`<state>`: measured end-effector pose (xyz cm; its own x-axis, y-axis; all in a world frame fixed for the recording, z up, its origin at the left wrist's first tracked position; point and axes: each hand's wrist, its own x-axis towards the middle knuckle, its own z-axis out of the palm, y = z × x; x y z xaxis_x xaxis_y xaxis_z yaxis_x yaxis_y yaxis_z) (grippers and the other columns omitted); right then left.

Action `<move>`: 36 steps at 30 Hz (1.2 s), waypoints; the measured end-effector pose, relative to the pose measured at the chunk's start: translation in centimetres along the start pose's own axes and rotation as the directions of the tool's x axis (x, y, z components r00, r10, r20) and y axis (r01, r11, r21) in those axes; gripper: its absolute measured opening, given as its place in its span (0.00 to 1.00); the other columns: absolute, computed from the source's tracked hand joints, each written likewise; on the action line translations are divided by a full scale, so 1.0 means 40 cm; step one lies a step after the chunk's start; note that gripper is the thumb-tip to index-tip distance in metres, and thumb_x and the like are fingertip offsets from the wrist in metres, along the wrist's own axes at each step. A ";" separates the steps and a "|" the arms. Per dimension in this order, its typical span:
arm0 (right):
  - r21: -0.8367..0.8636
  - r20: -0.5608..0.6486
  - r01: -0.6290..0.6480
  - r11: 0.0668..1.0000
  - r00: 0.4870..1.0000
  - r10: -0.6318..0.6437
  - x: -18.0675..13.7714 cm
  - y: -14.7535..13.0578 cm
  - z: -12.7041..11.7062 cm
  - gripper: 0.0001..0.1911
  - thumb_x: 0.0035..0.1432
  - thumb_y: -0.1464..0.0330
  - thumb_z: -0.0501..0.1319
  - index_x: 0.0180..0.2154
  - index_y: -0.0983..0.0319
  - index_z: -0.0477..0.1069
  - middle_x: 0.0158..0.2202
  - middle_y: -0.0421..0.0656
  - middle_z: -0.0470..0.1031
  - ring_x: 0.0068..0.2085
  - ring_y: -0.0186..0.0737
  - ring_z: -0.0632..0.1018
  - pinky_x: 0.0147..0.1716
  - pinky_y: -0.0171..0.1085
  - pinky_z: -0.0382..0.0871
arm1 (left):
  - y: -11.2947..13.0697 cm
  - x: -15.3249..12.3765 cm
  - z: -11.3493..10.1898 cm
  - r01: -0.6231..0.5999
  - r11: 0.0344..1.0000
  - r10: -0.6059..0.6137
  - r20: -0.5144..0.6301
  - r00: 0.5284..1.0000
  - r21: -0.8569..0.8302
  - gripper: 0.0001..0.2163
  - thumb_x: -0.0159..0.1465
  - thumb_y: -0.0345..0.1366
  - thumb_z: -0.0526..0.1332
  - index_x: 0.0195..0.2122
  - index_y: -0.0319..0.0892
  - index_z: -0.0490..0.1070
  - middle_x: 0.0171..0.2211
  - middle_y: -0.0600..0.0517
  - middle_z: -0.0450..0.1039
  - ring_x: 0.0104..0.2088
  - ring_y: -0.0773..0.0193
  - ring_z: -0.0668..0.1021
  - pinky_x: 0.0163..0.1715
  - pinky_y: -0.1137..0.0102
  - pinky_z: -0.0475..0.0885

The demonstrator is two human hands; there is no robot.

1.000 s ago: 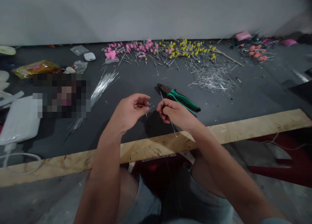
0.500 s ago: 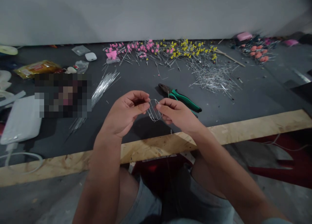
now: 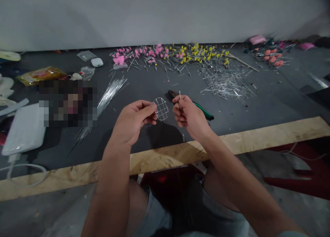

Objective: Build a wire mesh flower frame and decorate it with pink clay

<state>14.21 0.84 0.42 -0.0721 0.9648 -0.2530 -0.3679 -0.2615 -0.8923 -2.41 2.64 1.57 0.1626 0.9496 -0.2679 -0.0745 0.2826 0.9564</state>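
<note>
Here is the wire grid (image 3: 162, 109), held up over the table (image 3: 144, 84) between the two hands: round rim apparently closed, crossbars in place, so this piece looks largely formed. Its joints are too small to judge. Along the far side, the pink-tipped wires (image 3: 151, 51) and yellow-tipped wires (image 3: 211, 54) look finished at their ends; the bundle of straight wires (image 3: 112, 92) to the left appears unworked. Now the hands! The left hand (image 3: 135, 121) angles in from the near left, its grip pinched, thumb uppermost, on the grid's left edge. The right hand (image 3: 189, 115) sits apart from the grid, fingers curled, grip closed around a thin pale rod (image 3: 179, 93) pointing up, pliers (image 3: 205, 112) just behind.
</note>
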 end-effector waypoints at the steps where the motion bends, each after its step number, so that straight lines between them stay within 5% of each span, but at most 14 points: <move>1: 0.022 -0.002 0.013 1.000 1.000 -0.013 0.003 0.000 -0.001 0.03 0.61 0.68 0.51 0.34 0.57 0.61 0.20 0.31 0.56 0.17 0.25 0.54 0.14 0.28 0.44 | 0.000 0.000 -0.002 0.007 1.000 -0.007 -0.002 1.000 0.002 0.06 0.54 0.35 0.67 0.27 0.39 0.72 0.20 0.55 0.69 0.22 0.71 0.72 0.22 0.76 0.70; 6: 0.087 0.069 0.083 0.993 0.994 -0.089 0.011 0.000 -0.015 0.06 0.59 0.72 0.50 0.35 0.58 0.64 0.22 0.33 0.64 0.19 0.27 0.62 0.14 0.27 0.55 | 0.001 -0.002 -0.001 0.049 0.999 -0.049 -0.026 0.998 -0.002 0.07 0.53 0.35 0.67 0.28 0.40 0.70 0.20 0.55 0.69 0.20 0.70 0.72 0.17 0.76 0.65; 12: 0.188 0.120 -0.001 0.982 0.992 -0.022 0.014 -0.012 -0.040 0.07 0.55 0.76 0.52 0.34 0.62 0.67 0.26 0.36 0.73 0.25 0.28 0.74 0.30 0.33 0.75 | 0.001 -0.008 -0.002 0.046 0.999 -0.046 -0.053 0.998 -0.006 0.07 0.53 0.35 0.67 0.28 0.40 0.70 0.21 0.54 0.68 0.21 0.69 0.72 0.17 0.76 0.65; 19: 0.134 0.162 -0.070 0.988 0.986 0.048 0.012 -0.015 -0.056 0.07 0.55 0.73 0.57 0.36 0.61 0.71 0.36 0.40 0.79 0.36 0.32 0.80 0.35 0.32 0.76 | 0.002 -0.008 0.000 0.034 0.999 -0.031 -0.085 0.996 0.033 0.07 0.52 0.36 0.67 0.28 0.40 0.70 0.21 0.55 0.68 0.21 0.69 0.72 0.16 0.76 0.64; 36: 0.049 0.199 -0.074 0.996 0.978 0.062 0.031 -0.030 -0.059 0.06 0.56 0.72 0.57 0.34 0.62 0.72 0.29 0.40 0.79 0.30 0.33 0.80 0.35 0.38 0.79 | 0.014 -0.004 -0.001 -0.001 0.999 0.004 -0.095 0.995 0.041 0.07 0.53 0.36 0.67 0.28 0.41 0.70 0.21 0.55 0.68 0.21 0.69 0.72 0.15 0.76 0.64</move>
<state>16.77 2.28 0.30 -0.2777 0.9330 -0.2289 -0.4067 -0.3301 -0.8518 -2.50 2.63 2.14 0.0677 0.9595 -0.2735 -0.0345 0.2762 0.9605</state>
